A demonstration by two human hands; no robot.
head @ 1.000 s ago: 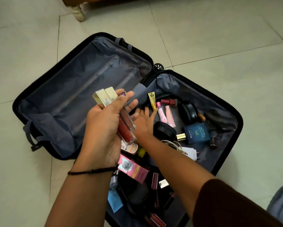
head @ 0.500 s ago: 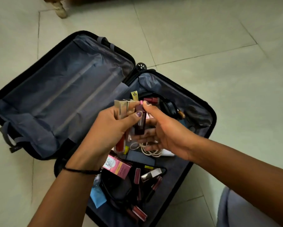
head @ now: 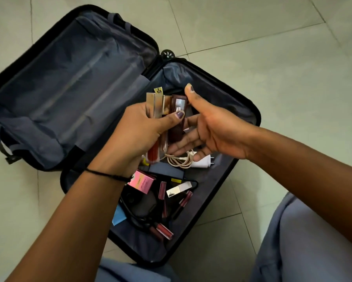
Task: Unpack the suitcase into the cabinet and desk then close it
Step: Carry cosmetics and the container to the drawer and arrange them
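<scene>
Several cosmetic tubes [head: 176,104] sit bunched in your left hand [head: 134,135], fingers and thumb curled round them, above the open suitcase [head: 69,88]. Your right hand [head: 215,131] lies just beside them, fingers loosely spread, thumb raised, gripping nothing. Below, a white charger [head: 201,163] and a pink box [head: 141,183] lie in the case, which rests flat on pale floor tiles [head: 272,58].

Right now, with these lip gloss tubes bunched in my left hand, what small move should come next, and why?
Probably lower your open right hand to the white charger just below it: the left hand grips the tubes, and more items lie in the suitcase.
</scene>
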